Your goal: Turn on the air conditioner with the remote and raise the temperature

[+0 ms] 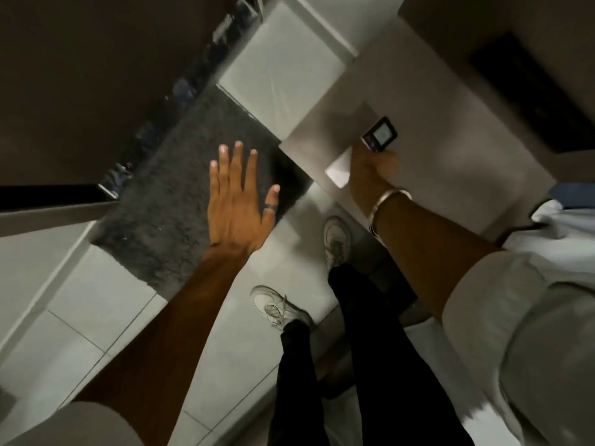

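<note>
My right hand [370, 172] is closed around a small remote [380, 134] with a pale screen, held above the edge of a grey table top [434, 130]. Only the remote's upper end with the screen sticks out past my fingers. A metal bangle circles that wrist. My left hand [236, 201] hovers flat over the dark rug with its fingers spread and nothing in it; a dark ring is on one finger. No air conditioner is in view.
A dark shaggy rug [180, 201] lies on the pale tiled floor [96, 304]. My two white shoes [277, 305] stand beside the table's corner. A white card [338, 170] lies at the table edge. A dark slab [531, 94] rests at the table's far right.
</note>
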A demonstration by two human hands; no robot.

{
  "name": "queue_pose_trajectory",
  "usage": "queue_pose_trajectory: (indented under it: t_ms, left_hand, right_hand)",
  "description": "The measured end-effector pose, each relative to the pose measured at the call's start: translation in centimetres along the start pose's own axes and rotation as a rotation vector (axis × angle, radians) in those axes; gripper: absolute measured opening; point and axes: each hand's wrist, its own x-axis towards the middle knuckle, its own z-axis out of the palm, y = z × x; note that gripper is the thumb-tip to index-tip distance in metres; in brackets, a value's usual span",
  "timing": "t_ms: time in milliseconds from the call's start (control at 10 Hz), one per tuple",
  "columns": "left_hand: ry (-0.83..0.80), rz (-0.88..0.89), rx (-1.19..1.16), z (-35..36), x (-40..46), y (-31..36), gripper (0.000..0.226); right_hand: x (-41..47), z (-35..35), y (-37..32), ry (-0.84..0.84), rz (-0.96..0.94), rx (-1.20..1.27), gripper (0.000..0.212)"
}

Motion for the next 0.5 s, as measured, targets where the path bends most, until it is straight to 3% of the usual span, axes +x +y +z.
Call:
queue_pose_trajectory:
  t_ms: [100, 300, 500]
  left_hand:
    - [-0.031, -0.01, -0.001, 1.8, 0.4, 0.0, 0.075]
    - [-0.059, -0.023, 0.01, 2.4, 0.9, 0.0, 0.074]
    - [0.062, -0.04, -0.005, -2.0, 0.7, 0.1, 0.073]
  right_hand:
    - [0.8, 1.4, -0.2, -0.014, -0.014, -0.095, 0.044]
    - [1.3, 2.6, -0.3, -0.009, -0.031, -0.326, 0.072]
    - [-2.1, 0.9, -2.9, -0.027, -0.173, -0.488, 0.091]
